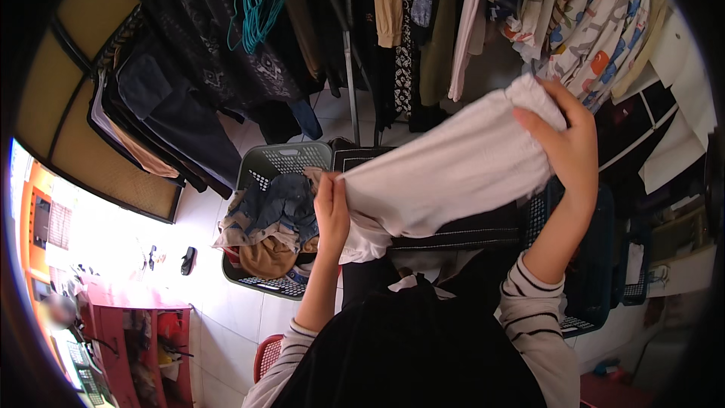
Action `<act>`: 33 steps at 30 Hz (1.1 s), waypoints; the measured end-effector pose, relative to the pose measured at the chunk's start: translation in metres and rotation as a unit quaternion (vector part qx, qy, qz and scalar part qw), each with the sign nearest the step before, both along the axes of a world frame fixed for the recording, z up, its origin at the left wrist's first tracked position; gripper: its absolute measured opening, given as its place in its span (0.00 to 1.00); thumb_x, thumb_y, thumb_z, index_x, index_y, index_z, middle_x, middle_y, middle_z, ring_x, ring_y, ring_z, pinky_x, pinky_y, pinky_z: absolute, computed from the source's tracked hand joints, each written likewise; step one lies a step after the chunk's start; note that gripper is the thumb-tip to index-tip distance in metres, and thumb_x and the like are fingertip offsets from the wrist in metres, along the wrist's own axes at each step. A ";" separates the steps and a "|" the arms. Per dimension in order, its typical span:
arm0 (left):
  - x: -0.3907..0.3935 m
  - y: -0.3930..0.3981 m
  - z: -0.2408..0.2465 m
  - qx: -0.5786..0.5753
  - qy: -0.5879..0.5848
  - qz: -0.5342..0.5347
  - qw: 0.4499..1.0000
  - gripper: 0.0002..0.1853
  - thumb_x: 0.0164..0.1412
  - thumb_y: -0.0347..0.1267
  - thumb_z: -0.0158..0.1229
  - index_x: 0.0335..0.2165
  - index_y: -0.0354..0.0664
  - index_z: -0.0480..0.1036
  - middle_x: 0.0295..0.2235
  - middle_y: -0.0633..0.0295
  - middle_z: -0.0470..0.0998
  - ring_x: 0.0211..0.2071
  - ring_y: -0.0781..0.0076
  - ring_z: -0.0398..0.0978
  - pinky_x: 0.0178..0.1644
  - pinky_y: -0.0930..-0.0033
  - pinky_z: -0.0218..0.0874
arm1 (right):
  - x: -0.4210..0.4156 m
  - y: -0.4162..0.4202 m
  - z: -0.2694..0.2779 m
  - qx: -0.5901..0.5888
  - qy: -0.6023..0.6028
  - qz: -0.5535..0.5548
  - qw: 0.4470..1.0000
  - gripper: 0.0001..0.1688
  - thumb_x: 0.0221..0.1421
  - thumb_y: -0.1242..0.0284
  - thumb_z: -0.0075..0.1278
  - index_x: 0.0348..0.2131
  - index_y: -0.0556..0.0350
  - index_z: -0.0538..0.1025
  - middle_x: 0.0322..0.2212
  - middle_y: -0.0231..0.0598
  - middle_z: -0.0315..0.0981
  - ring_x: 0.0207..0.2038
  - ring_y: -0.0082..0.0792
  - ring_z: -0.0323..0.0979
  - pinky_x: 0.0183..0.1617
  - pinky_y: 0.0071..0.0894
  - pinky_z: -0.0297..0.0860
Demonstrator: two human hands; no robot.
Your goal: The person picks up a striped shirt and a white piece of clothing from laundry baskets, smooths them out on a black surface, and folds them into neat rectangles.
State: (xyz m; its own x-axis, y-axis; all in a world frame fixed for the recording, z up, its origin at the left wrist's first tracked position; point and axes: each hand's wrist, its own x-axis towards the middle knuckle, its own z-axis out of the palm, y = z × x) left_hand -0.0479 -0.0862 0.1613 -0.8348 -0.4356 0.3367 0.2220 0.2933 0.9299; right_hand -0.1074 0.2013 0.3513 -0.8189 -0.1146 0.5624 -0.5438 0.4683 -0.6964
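A white cloth garment (447, 164) is stretched between my two hands, slanting up to the right. My left hand (332, 209) pinches its lower left edge. At the gathered upper right end, my right hand (569, 136) grips the fabric between thumb and fingers. Part of the garment hangs down near my lap. Beneath it is a black surface with pale stitching (481, 229), mostly covered by the cloth. Just left of my left hand stands a grey-green plastic laundry basket (272, 154), heaped with crumpled clothes (277, 209), among them blue, tan and beige pieces.
Clothes hang from racks ahead, including dark trousers (170, 102) and patterned shirts (600, 28). Several teal hangers (257, 11) hang together near a metal pole (350, 79). A dark blue basket (595, 260) stands at right. A pink cabinet (136, 317) and a black sandal (188, 260) are at left.
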 end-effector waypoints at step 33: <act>-0.018 0.203 0.005 -0.071 0.055 -0.375 0.923 0.25 0.42 0.36 0.64 0.40 0.38 0.67 0.39 0.57 0.67 0.40 0.64 0.66 0.44 0.67 0.58 | -0.009 0.048 0.175 0.073 0.331 -0.092 0.936 0.25 0.40 0.70 0.59 0.38 0.67 0.72 0.32 0.44 0.73 0.35 0.28 0.69 0.41 0.23 0.64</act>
